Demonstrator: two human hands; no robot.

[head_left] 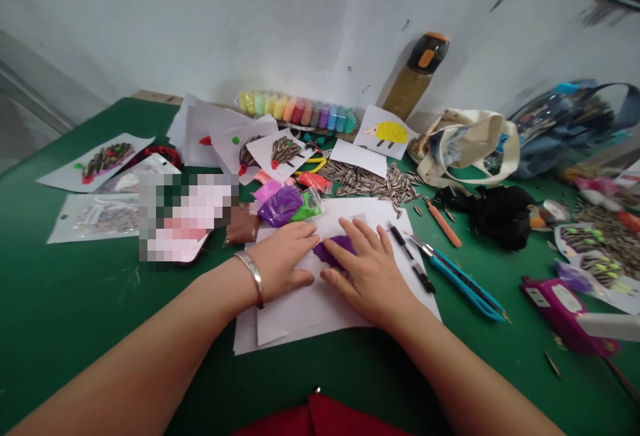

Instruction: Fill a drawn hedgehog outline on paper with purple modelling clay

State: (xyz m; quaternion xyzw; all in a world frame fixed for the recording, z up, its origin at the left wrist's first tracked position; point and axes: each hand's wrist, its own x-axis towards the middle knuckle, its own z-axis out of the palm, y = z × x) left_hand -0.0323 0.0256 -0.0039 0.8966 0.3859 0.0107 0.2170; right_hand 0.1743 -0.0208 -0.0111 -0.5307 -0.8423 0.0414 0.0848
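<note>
A flattened purple patch of modelling clay [329, 253] lies on white paper [300, 326] in front of me. My right hand [367, 269] rests over the clay, fingers spread, and covers part of it. Beside the clay's left edge, my left hand [285, 259] lies flat on the paper with its fingers stretched out and nothing in it. A silver bracelet [250, 276] circles my left wrist. Just beyond my left hand are packets of purple clay [281, 206], green clay [307, 206] and brown clay [241, 224]. A black pen [413, 259] lies on the paper to the right.
A blue utility knife [465, 283] and an orange tool [444, 223] lie right of the paper. Sunflower seeds [375, 181] are heaped behind it. A phone [187, 229] lies left. At the back stand a bottle [415, 76] and a cloth bag [467, 146].
</note>
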